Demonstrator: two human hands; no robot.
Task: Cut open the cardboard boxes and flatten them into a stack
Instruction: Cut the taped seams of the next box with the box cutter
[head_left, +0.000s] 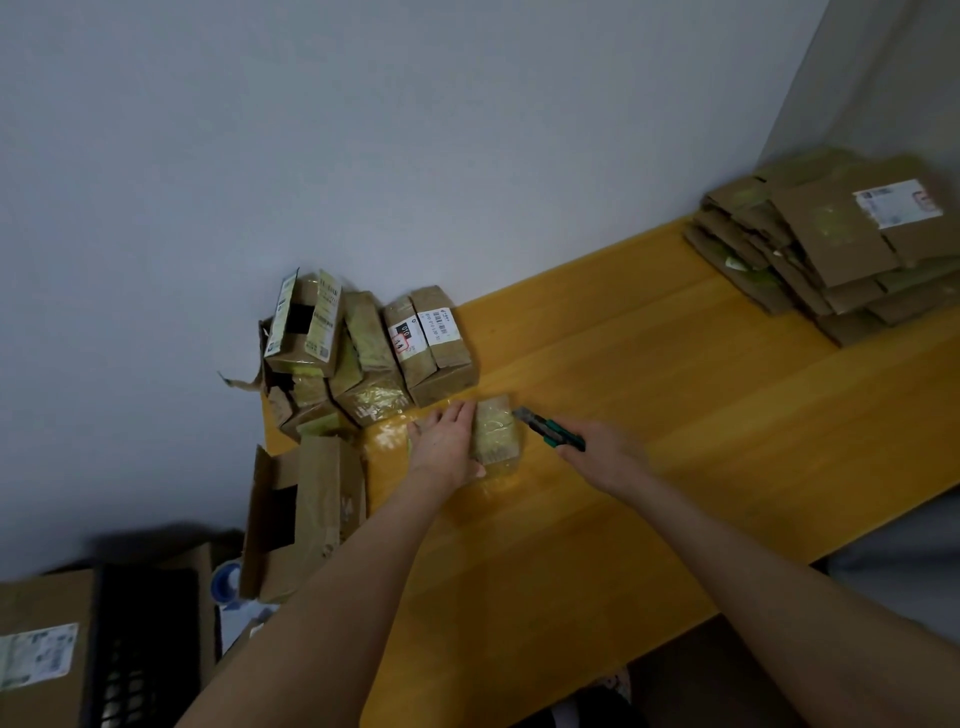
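A view from above, tilted, onto a long yellow wooden table (675, 389) set against a plain grey wall (363, 130); two bare forearms reach in from the bottom edge.

Near the middle of the table lies a small brown cardboard box wrapped in shiny clear tape (497, 427), resting flat on the wood; the left hand (447, 441) lies against its left side, back of the hand up, fingers stretched fairly straight along the box and the thumb touching its near corner, bracing it rather than clasping it.

The right hand (605, 452), slightly blurred, is closed in a fist around the handle of a green and black utility knife (550, 430); the knife's tip points at the far right corner of the small box, touching it or just beside it; which of the two cannot be told.

At the far left end of the table sits a heap of taped brown parcels with white shipping labels (374, 348), some torn open; an open brown carton (306, 509) leans at the table's left edge, nearer the viewer.

At the far right end, well apart from the hands, rests a stack of flattened brown cardboard sheets (831, 249), the top one bearing a white label.

In the lower left corner, off the table, stand a larger labelled brown box (41, 649) and a black slatted crate (140, 649).
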